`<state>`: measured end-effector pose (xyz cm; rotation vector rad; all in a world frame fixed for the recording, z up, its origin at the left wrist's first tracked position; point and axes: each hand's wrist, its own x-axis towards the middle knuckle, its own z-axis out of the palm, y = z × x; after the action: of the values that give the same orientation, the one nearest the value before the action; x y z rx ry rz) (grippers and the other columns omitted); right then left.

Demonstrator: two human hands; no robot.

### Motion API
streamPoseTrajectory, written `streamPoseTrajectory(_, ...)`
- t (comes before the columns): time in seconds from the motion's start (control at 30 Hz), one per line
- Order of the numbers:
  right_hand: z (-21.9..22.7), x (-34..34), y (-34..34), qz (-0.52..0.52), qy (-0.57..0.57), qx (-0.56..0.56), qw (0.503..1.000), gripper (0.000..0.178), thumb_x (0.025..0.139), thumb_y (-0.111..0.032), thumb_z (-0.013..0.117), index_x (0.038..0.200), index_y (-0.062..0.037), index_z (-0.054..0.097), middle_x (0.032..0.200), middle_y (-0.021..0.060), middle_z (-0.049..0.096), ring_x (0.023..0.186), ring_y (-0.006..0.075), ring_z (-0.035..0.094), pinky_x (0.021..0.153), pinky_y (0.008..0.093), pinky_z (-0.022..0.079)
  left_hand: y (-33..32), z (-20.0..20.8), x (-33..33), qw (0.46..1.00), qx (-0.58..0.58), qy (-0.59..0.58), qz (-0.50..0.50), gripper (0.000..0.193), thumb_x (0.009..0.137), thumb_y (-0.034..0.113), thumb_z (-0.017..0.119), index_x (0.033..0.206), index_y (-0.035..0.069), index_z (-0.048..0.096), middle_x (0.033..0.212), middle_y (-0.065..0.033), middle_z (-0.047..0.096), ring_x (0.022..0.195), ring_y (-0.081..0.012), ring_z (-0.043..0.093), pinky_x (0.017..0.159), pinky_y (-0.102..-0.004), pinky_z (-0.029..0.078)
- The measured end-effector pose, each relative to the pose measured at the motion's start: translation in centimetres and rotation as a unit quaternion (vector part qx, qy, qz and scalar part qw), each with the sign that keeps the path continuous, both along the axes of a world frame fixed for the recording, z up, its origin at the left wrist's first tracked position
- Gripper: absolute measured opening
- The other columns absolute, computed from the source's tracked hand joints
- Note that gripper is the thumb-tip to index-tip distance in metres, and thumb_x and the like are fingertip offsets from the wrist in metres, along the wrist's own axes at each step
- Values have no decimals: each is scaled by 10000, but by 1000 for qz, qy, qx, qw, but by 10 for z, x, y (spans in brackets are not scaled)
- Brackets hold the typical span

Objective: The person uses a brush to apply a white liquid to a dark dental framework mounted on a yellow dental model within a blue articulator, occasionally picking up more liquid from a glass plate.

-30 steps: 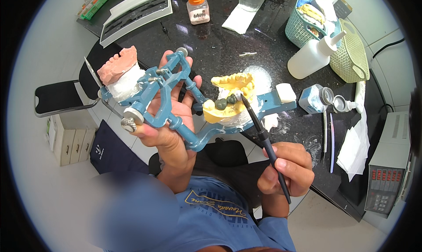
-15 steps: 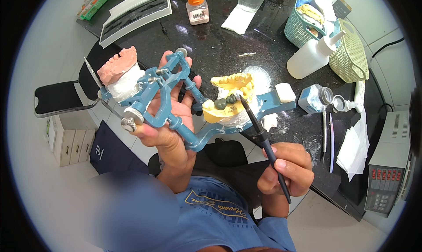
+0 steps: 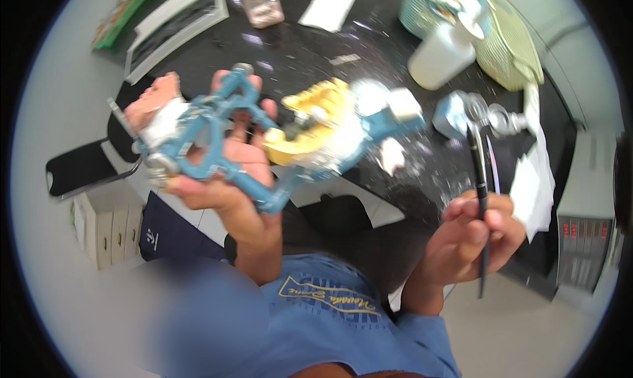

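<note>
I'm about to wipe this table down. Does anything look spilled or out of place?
Possibly: white smears mark the black table just beyond the right hand, and a rough white lump lies nearby. Against the black they look like leftover mess, though blur hides what they are.

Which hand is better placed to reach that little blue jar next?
Probably the right hand: it holds the brush, its tip near the jar. The left hand is farther away and occupied, gripping the blue frame that carries the yellow teeth model.
</note>
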<state>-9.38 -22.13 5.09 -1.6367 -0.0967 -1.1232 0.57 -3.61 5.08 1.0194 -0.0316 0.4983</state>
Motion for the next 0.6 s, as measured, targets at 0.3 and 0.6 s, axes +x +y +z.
streamPoseTrajectory(0.3,5,-65,-68,-47,177,96,978,245,812,-61,606,1004,87,577,783,135,603,640,156,611,557,232,493,-5,-6,-18,956,-168,-126,-202,925,776,767,404,1251,-26,375,1271,-205,450,1162,-304,452,1052,-495,344)
streamPoseTrajectory(0.6,-7,-81,-78,-3,232,110,966,80,717,30,604,770,16,545,649,110,574,546,107,555,519,203,455,-19,-5,-14,984,130,-74,96,585,729,702,599,1033,205,553,1241,-35,507,1234,-245,415,1084,-566,276)
